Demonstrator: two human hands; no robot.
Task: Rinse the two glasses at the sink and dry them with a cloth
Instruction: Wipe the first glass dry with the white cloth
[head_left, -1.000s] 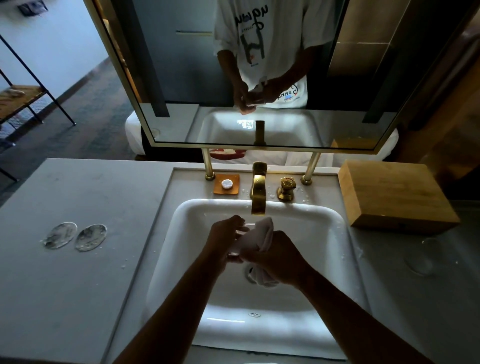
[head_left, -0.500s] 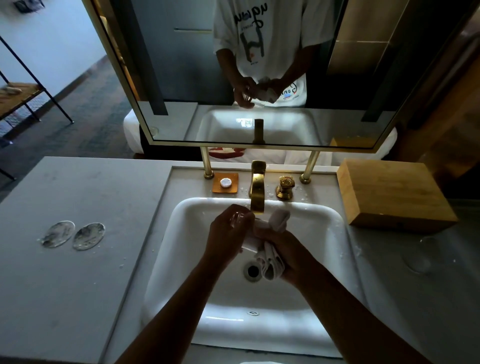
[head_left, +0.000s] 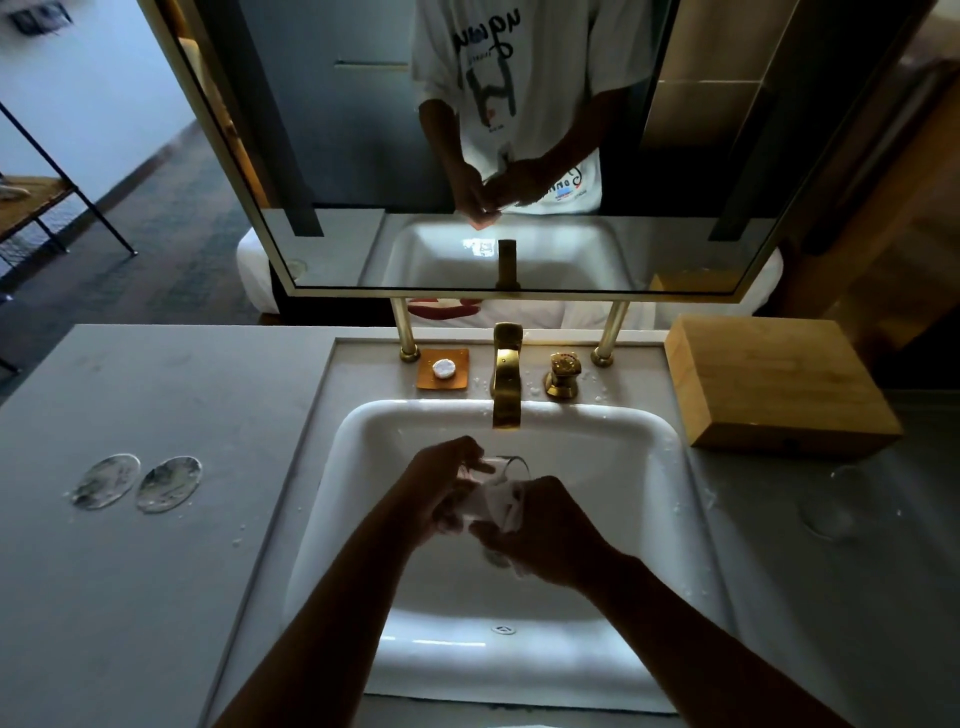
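Observation:
Over the white sink (head_left: 613, 447), my left hand (head_left: 441, 483) grips a clear glass (head_left: 506, 466) lying on its side, rim toward the gold faucet (head_left: 507, 382). My right hand (head_left: 540, 530) presses a white cloth (head_left: 493, 504) against the glass and is closed around the cloth. Most of the glass is hidden between both hands. A second clear glass (head_left: 836, 501) stands on the dark counter right of the sink, faint in the low light.
Two round wet coasters (head_left: 137, 482) lie on the grey counter at left. A soap dish (head_left: 443, 369) and a gold tap handle (head_left: 561, 375) flank the faucet. A wooden box (head_left: 774, 384) sits at back right. A mirror (head_left: 467, 145) hangs above.
The glass has turned so its rim now shows toward the faucet. My right hand has bunched the cloth in closer against the glass, and both hands sit slightly lower over the basin.

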